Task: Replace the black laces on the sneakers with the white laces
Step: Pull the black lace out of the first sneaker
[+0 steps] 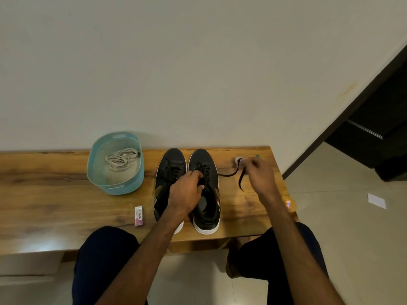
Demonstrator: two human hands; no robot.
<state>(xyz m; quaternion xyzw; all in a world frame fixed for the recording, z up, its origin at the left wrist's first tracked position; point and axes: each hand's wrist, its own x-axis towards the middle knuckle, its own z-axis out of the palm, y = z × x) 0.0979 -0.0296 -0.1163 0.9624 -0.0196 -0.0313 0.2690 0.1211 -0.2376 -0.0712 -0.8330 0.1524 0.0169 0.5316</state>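
Both sneakers [171,168] stand side by side on the worktop [55,194], where the left hand [186,192] grips one shoe's laced front with curled fingers [195,175], apparently steadying it while the right hand [258,172], pinching its black lace [229,174], holds it out sideways; white laces [120,159] wait in the blue basket [123,189].

Most of the upper view is taken up by a plain off-white wall [198,62], with a faint yellowish stain [349,89] smudged on it toward the right. A long wooden bench [44,194] with pretty heavy grain is set right against that wall, and a soft glare [44,246] is caught on its front edge at the left. Glossy beige floor tiles [352,249] are seen below and to the right. The right side is cut diagonally by a dark door frame [330,132]; something dark [378,137] sits behind it, too dim to be made out. A white scrap of paper [376,200] is seen lying on the tiles.
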